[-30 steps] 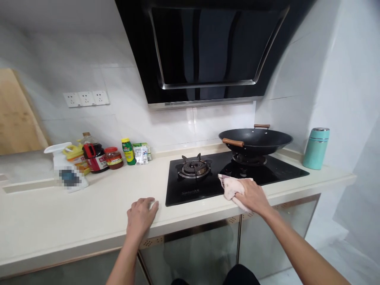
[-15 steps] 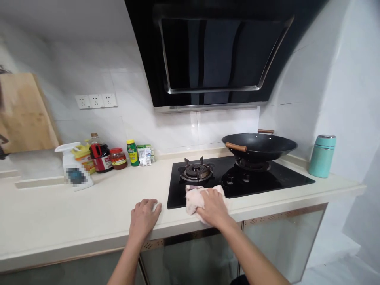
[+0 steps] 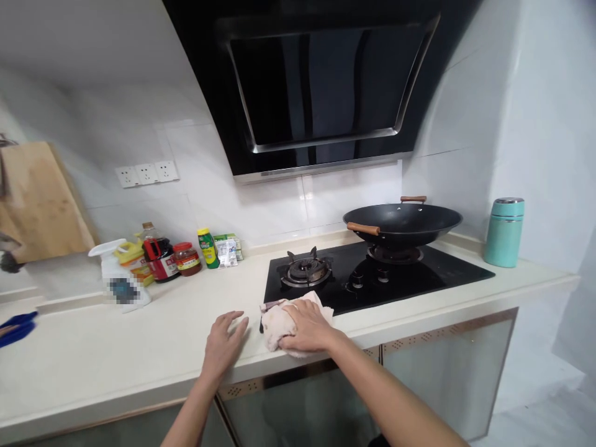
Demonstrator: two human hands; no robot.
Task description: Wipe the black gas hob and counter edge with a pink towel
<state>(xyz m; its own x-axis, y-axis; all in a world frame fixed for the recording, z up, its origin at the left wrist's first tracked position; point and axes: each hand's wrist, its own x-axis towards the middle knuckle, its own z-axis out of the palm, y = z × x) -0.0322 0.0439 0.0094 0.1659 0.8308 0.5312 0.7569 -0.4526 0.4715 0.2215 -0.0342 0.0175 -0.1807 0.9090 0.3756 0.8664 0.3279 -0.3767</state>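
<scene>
A pale pink cloth (image 3: 278, 323) lies bunched over the front left corner of the black gas stove (image 3: 347, 303) and the counter edge. My right hand (image 3: 305, 326) presses down on it, fingers curled over the fabric. To the left of the cloth, my left hand (image 3: 224, 344) is at the front of the white counter (image 3: 167, 335), holding nothing, with thumb and fingers apart. Behind the cloth is the left burner (image 3: 306, 271), bare of any pan. A black wok (image 3: 403, 226) with wooden handles sits on the right burner.
Along the back wall stand a white spray bottle (image 3: 121, 279), a dark sauce bottle (image 3: 159, 257), a red-lidded jar (image 3: 187, 259) and a green bottle (image 3: 208, 248). A turquoise flask (image 3: 504, 233) stands right of the stove. The range hood (image 3: 316, 93) hangs above. A blue object (image 3: 17, 328) shows at far left.
My right hand has slid the cloth left along the stove's front edge, toward my left hand. My left hand's fingers have spread a little. The view has tilted and turned slightly left.
</scene>
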